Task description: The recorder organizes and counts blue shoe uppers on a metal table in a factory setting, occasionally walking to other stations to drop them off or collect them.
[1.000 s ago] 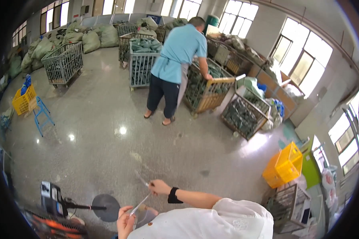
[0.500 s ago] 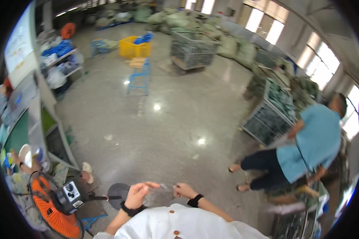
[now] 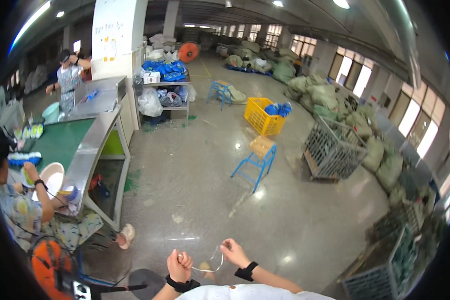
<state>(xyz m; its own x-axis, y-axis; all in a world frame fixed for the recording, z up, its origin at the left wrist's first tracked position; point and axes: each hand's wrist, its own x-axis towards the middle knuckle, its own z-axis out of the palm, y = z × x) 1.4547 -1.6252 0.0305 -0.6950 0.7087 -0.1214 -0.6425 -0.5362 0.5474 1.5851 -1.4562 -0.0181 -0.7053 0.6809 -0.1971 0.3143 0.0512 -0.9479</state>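
Observation:
Low in front of my white top, both hands are raised over the floor, with black bands on the wrists. My left hand (image 3: 179, 265) is closed, its fingers curled round one end of a thin white cord or strip (image 3: 204, 270). The cord sags in a curve and rises to my right hand (image 3: 234, 253), where thumb and fingertips pinch the other end. Something faint and clear hangs beside the cord near my right fingertips; its kind is too small to tell.
An orange fan (image 3: 50, 262) stands close at lower left, by a seated person at a green-topped workbench (image 3: 67, 140). Ahead are a blue-legged stool (image 3: 257, 160), a yellow crate (image 3: 260, 120) and a wire cage cart (image 3: 332, 150). Large sacks (image 3: 325, 97) line the right wall.
My view has swung left and up, so the person in blue has left it and the bench shows. My left fingers, stretched before, are now curled; the white cord now shows plainly between my hands.

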